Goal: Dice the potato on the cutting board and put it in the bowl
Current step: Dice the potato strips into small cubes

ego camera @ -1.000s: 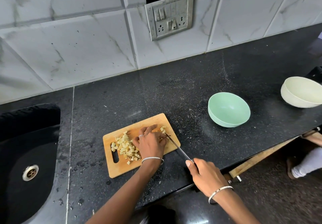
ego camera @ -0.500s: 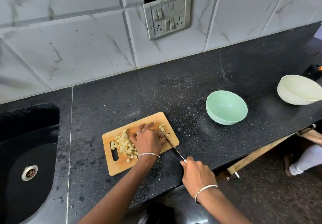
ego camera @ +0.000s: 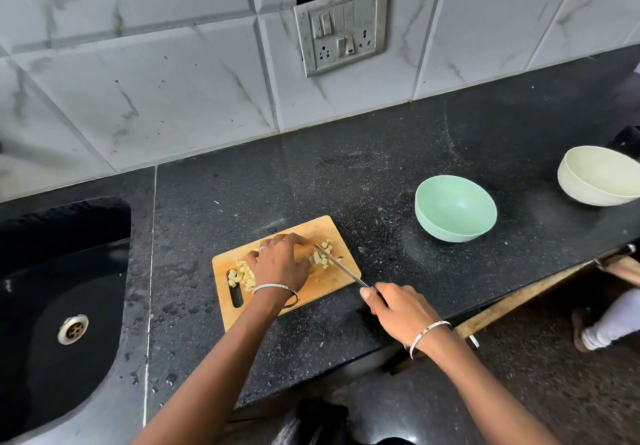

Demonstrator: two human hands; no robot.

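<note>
Head view gives me the black table (ego camera: 381,167) running from a dark sink (ego camera: 52,288) on the left off to the right, with a tiled wall and a socket plate (ego camera: 341,27) behind it. A wooden board (ego camera: 332,280) lies askew near the front edge. Well to its right sits a green bowl (ego camera: 455,207) with nothing in it, and farther right a cream bowl (ego camera: 599,176), cut off by the frame.

Both forearms reach in from below. My read on the left hand (ego camera: 282,262): it is arched over the middle of the board, knuckles up, fingers curled down onto a piece of potato (ego camera: 312,259), of which only a pale edge shows at the fingertips, right against the blade. The right hand (ego camera: 398,309) hangs over the table just off the board's near corner, wrapped round the knife (ego camera: 341,266) handle, one finger stretched forward along it. The blade slants away across the board, tip at the far side.

Cut cubes (ego camera: 242,276) lie heaped by the board's handle slot, left of the hand; more lie just right of the blade. Each wrist carries a thin bangle (ego camera: 277,288), and a ring (ego camera: 263,249) shows on the left hand.
</note>
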